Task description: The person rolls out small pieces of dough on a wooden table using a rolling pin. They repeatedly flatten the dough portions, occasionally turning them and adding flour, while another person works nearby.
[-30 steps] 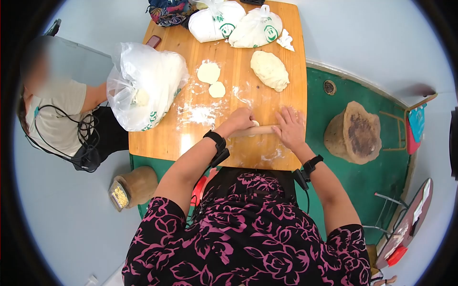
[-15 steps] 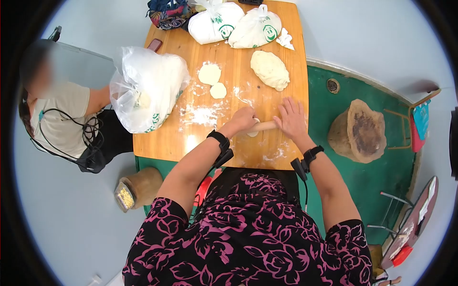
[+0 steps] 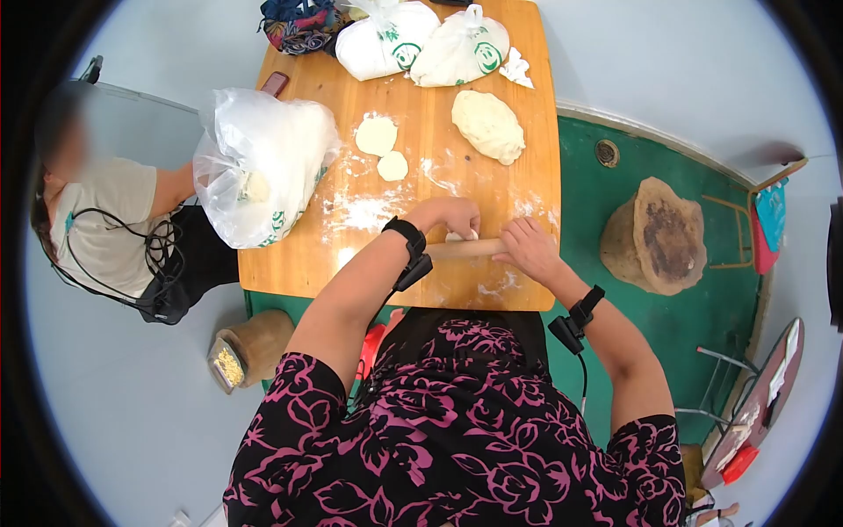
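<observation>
A wooden rolling pin lies crosswise near the table's front edge. My right hand is closed around its right end. Just beyond the pin is a small piece of dough, mostly hidden by my left hand, whose bent fingers pinch its edge. Two flat dough rounds, a larger one and a smaller one, lie farther up the table and nearly touch. A big lump of dough rests to their right.
Flour is scattered over the wooden table. A large plastic bag stands at the left, beside a seated person. Two tied white bags, a phone and crumpled tissue sit toward the back. A stump stands to the right.
My left hand has lifted off the rolling pin's left side and moved to the dough just beyond it. The right hand's flat fingers have curled around the pin's end. The view has shifted slightly.
</observation>
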Tool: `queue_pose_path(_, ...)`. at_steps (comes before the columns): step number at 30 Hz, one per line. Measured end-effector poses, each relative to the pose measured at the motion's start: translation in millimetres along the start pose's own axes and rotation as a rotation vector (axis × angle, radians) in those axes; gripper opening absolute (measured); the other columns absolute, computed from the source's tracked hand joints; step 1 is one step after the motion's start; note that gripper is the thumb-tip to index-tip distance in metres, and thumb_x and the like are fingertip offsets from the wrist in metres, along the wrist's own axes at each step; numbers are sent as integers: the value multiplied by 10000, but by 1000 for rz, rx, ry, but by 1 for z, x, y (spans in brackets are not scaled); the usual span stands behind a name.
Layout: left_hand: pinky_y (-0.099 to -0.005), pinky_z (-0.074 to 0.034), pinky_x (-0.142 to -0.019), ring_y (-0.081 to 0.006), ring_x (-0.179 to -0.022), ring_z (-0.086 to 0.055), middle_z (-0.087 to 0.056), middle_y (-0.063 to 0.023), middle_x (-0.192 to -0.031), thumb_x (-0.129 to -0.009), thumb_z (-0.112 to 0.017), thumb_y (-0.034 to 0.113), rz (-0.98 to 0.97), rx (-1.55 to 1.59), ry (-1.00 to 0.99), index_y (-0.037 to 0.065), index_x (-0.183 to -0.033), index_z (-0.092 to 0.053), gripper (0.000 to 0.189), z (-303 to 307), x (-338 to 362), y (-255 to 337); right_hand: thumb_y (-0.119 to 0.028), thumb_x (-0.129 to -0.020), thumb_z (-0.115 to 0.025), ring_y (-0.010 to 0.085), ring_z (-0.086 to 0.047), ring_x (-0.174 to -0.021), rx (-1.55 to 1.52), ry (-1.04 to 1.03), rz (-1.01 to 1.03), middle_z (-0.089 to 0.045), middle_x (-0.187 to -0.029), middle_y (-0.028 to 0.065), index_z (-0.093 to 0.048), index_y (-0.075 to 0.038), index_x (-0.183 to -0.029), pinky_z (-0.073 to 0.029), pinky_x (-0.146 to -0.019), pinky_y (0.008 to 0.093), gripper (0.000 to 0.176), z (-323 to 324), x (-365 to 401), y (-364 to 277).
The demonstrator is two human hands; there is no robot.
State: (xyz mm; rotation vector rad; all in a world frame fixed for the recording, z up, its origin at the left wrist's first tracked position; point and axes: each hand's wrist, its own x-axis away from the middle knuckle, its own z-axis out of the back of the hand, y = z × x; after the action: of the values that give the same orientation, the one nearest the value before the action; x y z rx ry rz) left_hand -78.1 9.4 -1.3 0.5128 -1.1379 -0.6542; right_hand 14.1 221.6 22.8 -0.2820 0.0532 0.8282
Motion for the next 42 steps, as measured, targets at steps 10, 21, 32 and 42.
queue_pose_path(10,-348,-491,-634,-273,-729,-631,-664,-145,-802,-662,-676,162,24,-72,297,45,-894,-679,260,-6,0,5,-410,-703,-661,244,-494,-985,-28,-44,-77,-529,-967,85,-551,-59,-912,-382,-870,360,423,-25,3,16)
queue_pose_path(21,-363,-485,-652,-297,-728,-626,-645,-176,-764,-685,-668,186,236,-24,461,27,-826,-678,212,-22,24,-15,-555,-797,-516,277,-365,-1244,49,-41,-228,-448,-1288,123,-551,-69,-1097,-252,-1021,476,572,-20,-6,3)
queue_pose_path(32,-360,-477,-611,-288,-664,-616,-638,-164,-708,-710,-682,257,249,-37,445,12,-794,-671,259,-22,25,-8,-528,-809,-507,283,-319,-1295,117,-5,-338,-402,-1354,144,-515,-87,-1217,-210,-1042,523,601,-27,-19,5)
queue_pose_path(42,-364,-484,-669,-280,-739,-623,-649,-151,-784,-703,-677,234,237,-85,516,18,-846,-670,259,-31,23,-2,-465,-774,-581,263,-341,-1274,78,5,-197,-451,-1297,109,-547,-94,-1134,-260,-1023,480,518,-26,-4,-1)
